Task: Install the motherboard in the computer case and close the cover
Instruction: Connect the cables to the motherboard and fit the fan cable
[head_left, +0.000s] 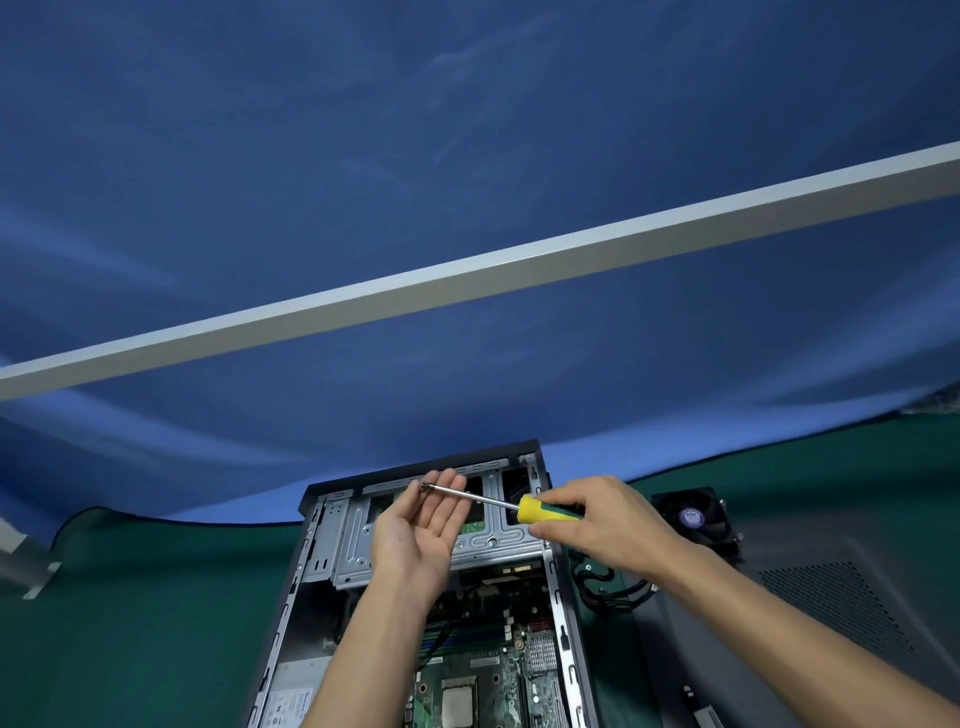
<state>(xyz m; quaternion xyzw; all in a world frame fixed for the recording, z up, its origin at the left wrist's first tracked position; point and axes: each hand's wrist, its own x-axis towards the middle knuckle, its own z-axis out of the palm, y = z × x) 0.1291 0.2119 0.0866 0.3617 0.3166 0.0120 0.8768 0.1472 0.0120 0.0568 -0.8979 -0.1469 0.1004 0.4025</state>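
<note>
Lying level, screwdriver (498, 501) tip leftward on flat-fingered left hand (421, 525), handle clamped in right hand (597, 525) fingers.

- Single head-worn wide-angle view, facing forward and only slightly down.
- Upper two thirds filled by a blue backdrop (467, 156) crossed by a grey bar (519, 265).
- Both hands close to the lens, low in frame: left hand (415, 525), right hand (597, 525).
- Open computer case (311, 571) directly beneath the hands, cut off by the bottom edge.
</note>
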